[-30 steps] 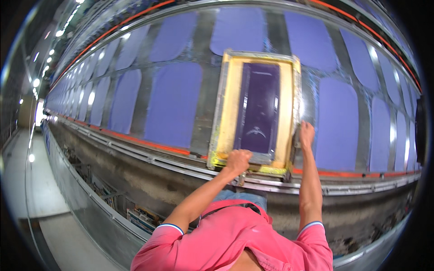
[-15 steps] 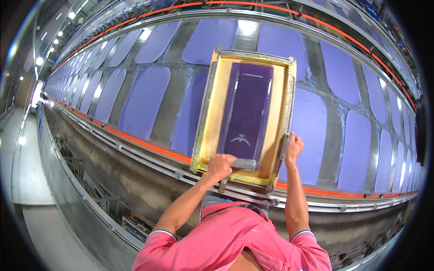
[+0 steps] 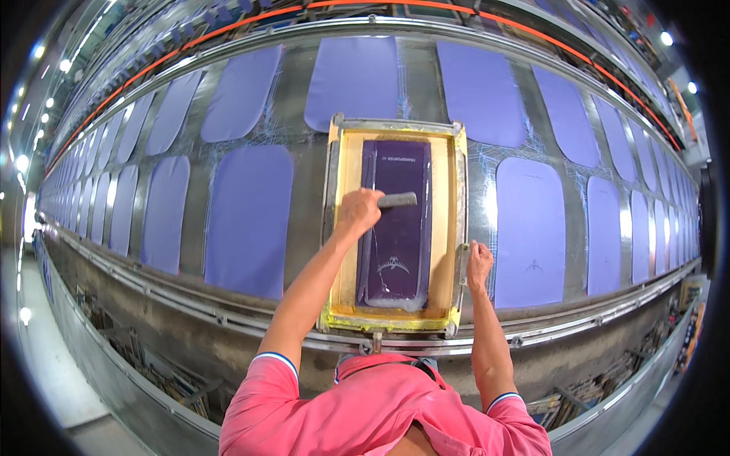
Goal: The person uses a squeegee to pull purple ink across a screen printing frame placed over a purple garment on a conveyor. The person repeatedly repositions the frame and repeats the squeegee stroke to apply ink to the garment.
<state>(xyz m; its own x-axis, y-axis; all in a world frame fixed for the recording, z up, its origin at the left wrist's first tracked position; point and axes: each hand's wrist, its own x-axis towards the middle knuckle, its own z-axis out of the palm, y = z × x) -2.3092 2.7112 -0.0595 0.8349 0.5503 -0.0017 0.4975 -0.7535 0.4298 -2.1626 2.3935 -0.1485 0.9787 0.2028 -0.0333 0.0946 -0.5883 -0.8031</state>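
Observation:
In the middle of the table lies a screen-printing frame [image 3: 460, 182] with a worn, yellow-stained border and a dark purple mesh window [image 3: 399, 243]. A pale emblem shows near the window's lower end, and wet ink rims that edge. My left hand [image 3: 360, 211] is closed around the grey handle of a squeegee [image 3: 398, 200], above the upper half of the mesh. My right hand [image 3: 479, 264] is curled at the frame's right edge, its fingers closed on a small metal side handle [image 3: 463, 264]. The panel beneath the frame is hidden.
Rows of purple fabric panels [image 3: 247, 220] line the long grey table; one panel [image 3: 530, 228] right of the frame bears a faint emblem. A metal rail [image 3: 228, 319] runs along the near edge. An orange strip [image 3: 532, 29] lies beyond the far edge.
My left hand and the squeegee have moved from the frame's near end toward its far half. The frame sits straighter, with bare table showing between it and the panel on its right.

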